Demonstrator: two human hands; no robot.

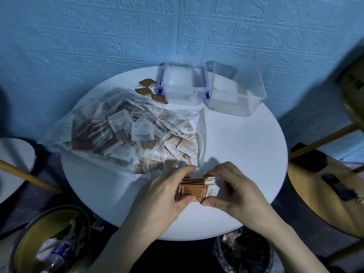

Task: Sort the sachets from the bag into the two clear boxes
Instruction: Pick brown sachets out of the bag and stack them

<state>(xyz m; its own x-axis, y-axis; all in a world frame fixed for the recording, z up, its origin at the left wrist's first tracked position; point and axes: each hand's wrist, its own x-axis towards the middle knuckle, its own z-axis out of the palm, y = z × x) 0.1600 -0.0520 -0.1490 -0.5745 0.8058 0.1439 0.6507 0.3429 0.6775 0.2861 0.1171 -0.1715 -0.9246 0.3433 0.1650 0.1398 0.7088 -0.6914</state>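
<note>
A stack of brown-and-white sachets (199,189) is held near the front of the round white table (246,154). My left hand (165,194) grips its left end and my right hand (236,192) grips its right end, thumbs underneath. Behind them lies a clear plastic bag (122,129) full of brown and white sachets, its mouth open toward the right. Two clear boxes stand at the back: the left box (183,83) with blue clips and the right box (236,89). Neither box shows any sachets. Three loose brown sachets (149,90) lie left of the left box.
A blue brick-pattern wall is close behind the table. A bin (49,243) with rubbish stands at the lower left, a dark lined bin (246,253) below the table's front edge. A tan bag on a chair (325,184) is at the right, another white table (13,160) at the left.
</note>
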